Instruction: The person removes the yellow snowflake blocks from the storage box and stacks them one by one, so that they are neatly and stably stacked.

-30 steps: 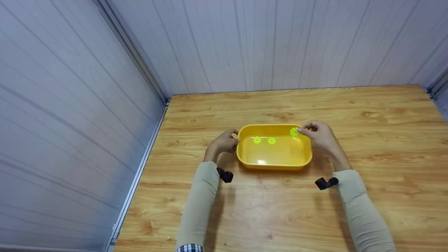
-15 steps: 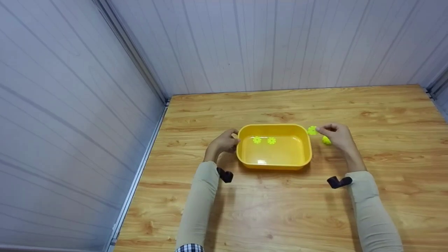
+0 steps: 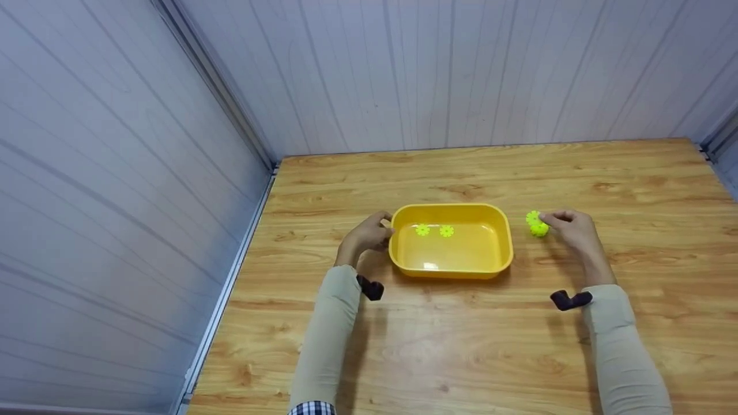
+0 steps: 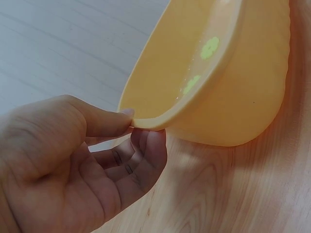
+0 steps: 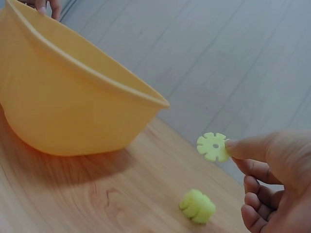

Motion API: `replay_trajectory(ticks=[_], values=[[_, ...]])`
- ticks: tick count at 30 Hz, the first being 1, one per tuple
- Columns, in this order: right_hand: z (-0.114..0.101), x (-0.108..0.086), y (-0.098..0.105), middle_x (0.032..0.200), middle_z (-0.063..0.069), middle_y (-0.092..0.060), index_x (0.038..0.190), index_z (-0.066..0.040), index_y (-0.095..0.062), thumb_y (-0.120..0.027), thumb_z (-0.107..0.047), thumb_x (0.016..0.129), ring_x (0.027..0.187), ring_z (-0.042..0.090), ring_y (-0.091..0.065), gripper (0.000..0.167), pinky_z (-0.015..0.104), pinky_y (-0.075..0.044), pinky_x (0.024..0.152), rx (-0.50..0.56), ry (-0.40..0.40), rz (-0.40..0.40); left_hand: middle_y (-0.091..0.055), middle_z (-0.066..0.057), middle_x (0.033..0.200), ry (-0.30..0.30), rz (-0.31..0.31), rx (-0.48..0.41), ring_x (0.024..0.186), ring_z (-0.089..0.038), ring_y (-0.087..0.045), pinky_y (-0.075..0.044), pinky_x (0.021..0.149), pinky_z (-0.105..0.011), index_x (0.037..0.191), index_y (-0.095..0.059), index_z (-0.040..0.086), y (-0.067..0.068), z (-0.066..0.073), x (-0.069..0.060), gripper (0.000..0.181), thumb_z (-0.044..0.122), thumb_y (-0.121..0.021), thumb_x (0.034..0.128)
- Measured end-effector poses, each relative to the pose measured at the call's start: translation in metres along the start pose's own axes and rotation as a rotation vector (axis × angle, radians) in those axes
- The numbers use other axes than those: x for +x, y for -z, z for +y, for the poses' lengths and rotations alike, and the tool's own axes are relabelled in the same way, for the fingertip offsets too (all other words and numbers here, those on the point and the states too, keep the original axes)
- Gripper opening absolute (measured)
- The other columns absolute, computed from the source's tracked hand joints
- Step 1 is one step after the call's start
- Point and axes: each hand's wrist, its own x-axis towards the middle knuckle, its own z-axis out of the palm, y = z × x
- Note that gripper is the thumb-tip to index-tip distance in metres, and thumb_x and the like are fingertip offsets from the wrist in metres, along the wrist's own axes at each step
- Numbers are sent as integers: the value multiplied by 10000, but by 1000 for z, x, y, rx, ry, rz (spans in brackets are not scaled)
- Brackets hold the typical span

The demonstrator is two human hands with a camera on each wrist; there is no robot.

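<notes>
A yellow rectangular basin (image 3: pixel 461 253) with rounded corners stands on the table. My left hand (image 3: pixel 369 233) pinches its left rim between thumb and fingers, as the left wrist view also shows. Two flat yellow-green notched discs lie inside, a left disc (image 3: pixel 422 230) and a right disc (image 3: pixel 447 231). To the right of the basin, my right hand (image 3: pixel 576 230) pinches another notched disc (image 5: pixel 213 146) by its edge, above the table. Below that disc a short stack of such discs (image 5: pixel 197 206) sits on the wood, apart from the fingers.
The wood-grain table (image 3: pixel 450 340) reaches back to a pale panelled wall (image 3: pixel 369 75). Another panelled wall (image 3: pixel 115 202) runs along the left side. Each wrist wears a dark mount, a left mount (image 3: pixel 371 287) and a right mount (image 3: pixel 571 300).
My right hand has moved right with the disc, from over the basin's right end to above the stack outside it. The left hand and the two discs inside the basin stay put.
</notes>
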Motion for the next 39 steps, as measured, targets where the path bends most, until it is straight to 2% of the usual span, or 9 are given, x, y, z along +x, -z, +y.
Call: replay_trajectory(ticks=[4, 10, 19, 25, 28, 35, 39], values=[[8, 0, 3, 1131, -4, -510, 1220, -30, -563, -586, -532, 884, 968, 155, -434, 605, 273, -407, 760, 5, -20, 13, -548, -262, 1178, -6, -7, -15, 808, -206, -582, -536, 824, -397, 1384, -403, 78, 0, 0, 0, 384, 135, -446, 1007], [14, -1, 5, 1193, 79, -508, 1230, -11, -548, -553, -527, 905, 1051, 204, -453, 610, 280, -394, 796, -16, -48, 24, -562, -248, 1136, -7, 3, 2, 749, -165, -563, -533, 789, -376, 1359, -416, 74, -2, 0, 1, 362, 139, -449, 1004], [14, 0, 2, 1260, 132, -491, 1227, -13, -548, -521, -533, 918, 1041, 218, -438, 606, 298, -391, 793, -48, -93, 20, -573, -174, 1041, 5, 15, 6, 752, -163, -563, -526, 857, -432, 1322, -443, 101, -1, -1, 1, 329, 136, -466, 996], [15, 0, 0, 1284, 155, -494, 1231, -10, -554, -511, -522, 926, 1093, 254, -451, 597, 311, -385, 819, -62, -84, 20, -571, -148, 1027, 4, 16, 23, 779, -168, -570, -535, 816, -385, 1321, -446, 109, -1, 0, 1, 326, 142, -470, 998], [15, -1, 0, 1265, 153, -516, 1229, -15, -565, -507, -517, 930, 1040, 228, -488, 587, 289, -408, 789, -81, -67, 28, -570, -140, 1011, -1, 12, 18, 774, -171, -570, -531, 834, -405, 1322, -445, 104, -1, 0, 1, 328, 142, -471, 998], [16, -2, 2, 1157, 135, -576, 1189, -27, -602, -510, -502, 935, 764, 126, -517, 546, 250, -459, 633, -138, -12, 44, -562, -130, 979, 4, 15, -12, 747, -173, -559, -505, 903, -476, 1313, -451, 111, -1, 0, 0, 320, 146, -473, 996], [17, -2, 1, 1131, 124, -578, 1169, -30, -608, -511, -501, 936, 777, 132, -522, 535, 256, -459, 646, -140, -13, 40, -563, -152, 1021, 14, 2, -15, 771, -183, -560, -497, 918, -481, 1330, -441, 96, -1, 4, -3, 338, 139, -470, 997]])
